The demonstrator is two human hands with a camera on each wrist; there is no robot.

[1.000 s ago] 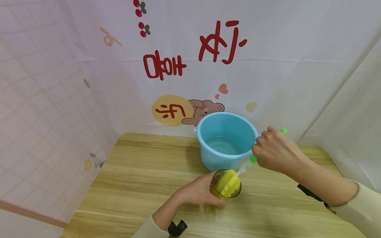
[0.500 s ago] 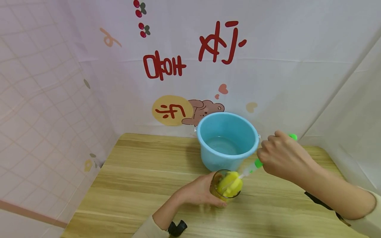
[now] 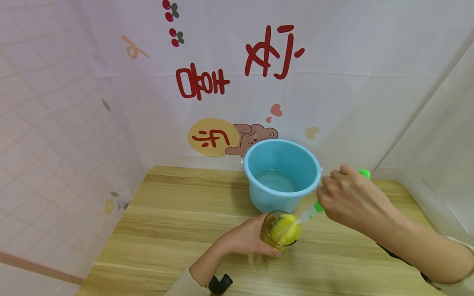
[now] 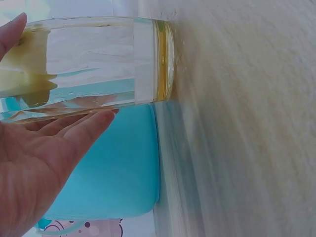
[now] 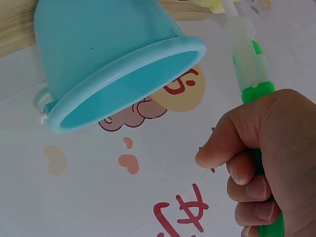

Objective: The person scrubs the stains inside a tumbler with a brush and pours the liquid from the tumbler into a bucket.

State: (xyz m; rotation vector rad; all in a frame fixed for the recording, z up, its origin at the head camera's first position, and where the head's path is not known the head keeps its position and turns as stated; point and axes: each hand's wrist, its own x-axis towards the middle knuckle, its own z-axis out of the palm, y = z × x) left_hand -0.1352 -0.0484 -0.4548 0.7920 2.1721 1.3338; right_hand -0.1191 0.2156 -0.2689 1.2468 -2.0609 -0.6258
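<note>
My left hand (image 3: pixel 247 239) holds a clear drinking glass (image 4: pixel 94 59) that stands upright on the wooden table, thumb on one side and fingers on the other. Inside the glass mouth sits the yellow sponge head (image 3: pixel 286 230) of a cup brush, tilted toward the right. In the left wrist view the sponge fills only the upper part of the glass; the lower part shows no sponge. The brush's green and translucent handle (image 5: pixel 257 90) is gripped by my right hand (image 3: pixel 355 199), fingers curled round it, with a green end sticking out behind the hand.
A light blue bucket (image 3: pixel 274 201) stands just behind the glass, with some water at its bottom. White printed cloth (image 3: pixel 352 102) hangs behind and at the sides of the wooden table (image 3: pixel 177 230).
My right hand has moved right and downward over the second, drawing back with the brush handle, and has shifted slightly left lately. The sponge has turned in the glass mouth. My left hand stays put.
</note>
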